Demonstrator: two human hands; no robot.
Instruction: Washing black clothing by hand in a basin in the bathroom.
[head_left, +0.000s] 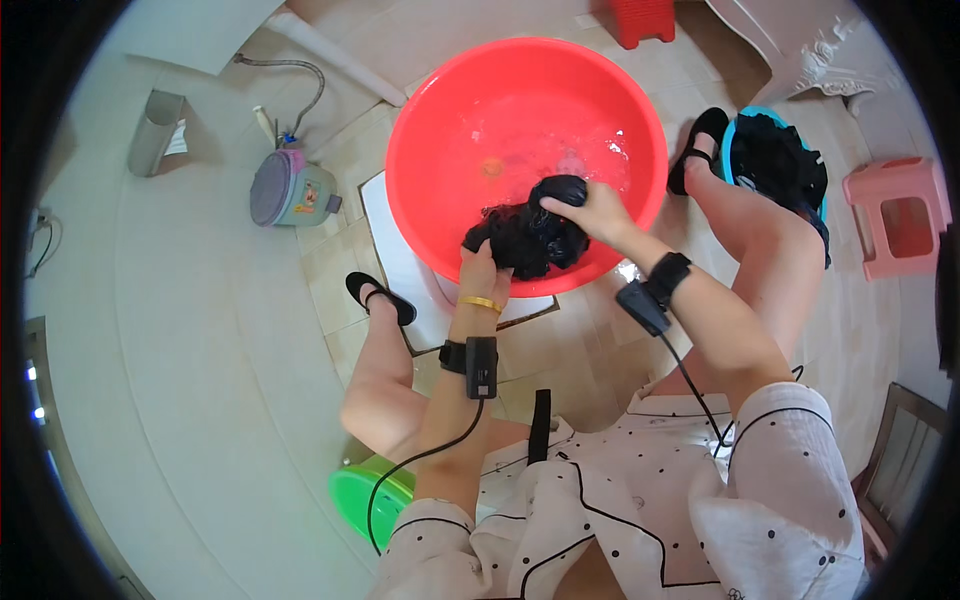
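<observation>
A large red basin (430, 130) with shallow water stands in front of me. Over its near side I hold a wet black garment (535, 235), bunched up between both hands. My left hand (484, 268) is closed on its lower left part, close to the basin's near rim. My right hand (592, 212) grips the upper right part, thumb on top and the cloth bulging past the fingers. The garment's exact kind cannot be made out in the bundle. Small orange and pink patches show at the basin's bottom beyond it.
To the right, a blue basin (727, 150) holds more black clothing (775, 165), and a pink stool (900, 215) stands farther right. A green basin (350, 500) sits by my left leg. At left are a lidded bin (300, 190) and a hose (318, 85). A red stool (642, 20) is behind.
</observation>
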